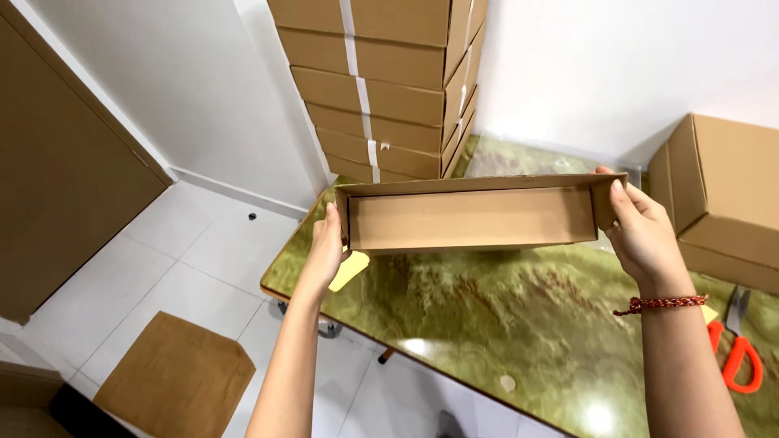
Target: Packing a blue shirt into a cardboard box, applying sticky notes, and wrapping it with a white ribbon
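Green table (503, 324) — brown box (475, 217), perhaps lidless

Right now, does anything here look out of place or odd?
One thing: a flat cardboard sheet lies on the floor beside the table. The open box between both hands looks undamaged.

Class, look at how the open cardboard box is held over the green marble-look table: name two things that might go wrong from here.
1. The shallow open brown cardboard box is pinched only at its ends by the left hand and right hand; it might sag or slip.
2. The orange-handled scissors lie beside the right forearm, which might knock them.
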